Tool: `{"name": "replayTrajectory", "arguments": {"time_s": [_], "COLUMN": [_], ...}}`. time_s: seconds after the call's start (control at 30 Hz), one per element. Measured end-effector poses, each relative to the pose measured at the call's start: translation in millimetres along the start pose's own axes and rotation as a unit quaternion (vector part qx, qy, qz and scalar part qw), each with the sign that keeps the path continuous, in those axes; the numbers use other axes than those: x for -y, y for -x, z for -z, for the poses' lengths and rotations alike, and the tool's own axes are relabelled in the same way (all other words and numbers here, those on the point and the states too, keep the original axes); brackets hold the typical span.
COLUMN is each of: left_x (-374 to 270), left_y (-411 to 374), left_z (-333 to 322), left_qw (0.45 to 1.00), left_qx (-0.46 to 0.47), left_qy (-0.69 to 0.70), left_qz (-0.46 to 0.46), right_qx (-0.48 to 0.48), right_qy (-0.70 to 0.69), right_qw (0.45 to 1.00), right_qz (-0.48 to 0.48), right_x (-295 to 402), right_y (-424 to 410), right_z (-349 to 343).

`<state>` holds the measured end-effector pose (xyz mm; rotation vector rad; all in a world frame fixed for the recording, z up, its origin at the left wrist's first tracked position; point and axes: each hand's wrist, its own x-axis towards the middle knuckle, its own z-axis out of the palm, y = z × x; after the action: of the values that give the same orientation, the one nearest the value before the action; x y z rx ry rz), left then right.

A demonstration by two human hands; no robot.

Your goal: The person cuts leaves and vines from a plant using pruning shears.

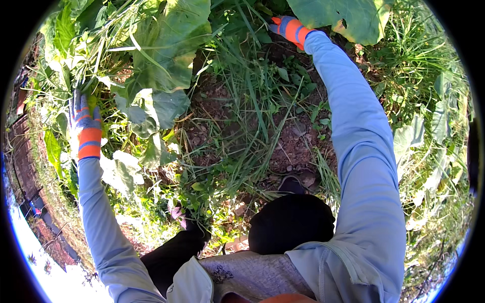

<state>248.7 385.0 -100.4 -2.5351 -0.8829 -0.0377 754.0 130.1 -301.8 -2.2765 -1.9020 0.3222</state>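
Note:
My left hand (88, 123), in an orange and grey knit glove, reaches out at the left with its fingers extended, touching or just beside a heap of long cut or pulled grass (85, 66). My right hand (291, 30), gloved alike, is at the top, under the edge of a large green leaf (344, 19) with yellowed margins and a small hole. Its fingertips are among grass and weeds, and their grip is hidden. Between the hands hangs another broad leaf (163, 45). Loose grass blades (250, 102) lie over reddish soil (212, 98).
Tall grass (416, 57) and paler broad leaves (411, 134) grow on the right. Wilted leaves (123, 170) lie below my left hand. My dark shoe (291, 184) stands on the soil near low weeds. Brown boards or sheets (24, 151) run along the far left.

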Motion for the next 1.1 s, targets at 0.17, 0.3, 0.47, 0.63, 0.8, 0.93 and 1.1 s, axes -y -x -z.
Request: {"name": "replayTrajectory", "arguments": {"time_s": [0.17,0.3,0.47,0.63,0.8,0.93,1.1], "left_x": [-1,0,1,4,7,6,3], "left_y": [-2,0,2,5,5,5,2], "left_z": [-1,-4,-6,-7,-7,-8,-12], "left_qw": [1.000,0.999,1.000,1.000,1.000,1.000,1.000], "left_qx": [0.004,-0.005,-0.014,-0.017,-0.002,-0.006,-0.010], "left_qy": [-0.015,-0.032,-0.019,-0.008,-0.011,-0.022,-0.004], "left_qz": [-0.001,-0.011,-0.012,-0.020,-0.009,-0.010,-0.008], "right_qx": [0.236,0.229,0.189,0.191,0.151,0.164,0.240], "right_qy": [-0.125,-0.212,-0.263,-0.271,-0.151,-0.083,-0.200], "right_qw": [0.962,0.944,0.913,0.883,0.938,0.971,0.950], "right_qz": [0.046,-0.104,-0.250,-0.333,-0.273,-0.155,-0.025], "right_x": [45,57,31,12,11,24,49], "right_y": [80,108,70,0,-35,-11,55], "right_z": [32,53,41,3,-14,-2,3]}}
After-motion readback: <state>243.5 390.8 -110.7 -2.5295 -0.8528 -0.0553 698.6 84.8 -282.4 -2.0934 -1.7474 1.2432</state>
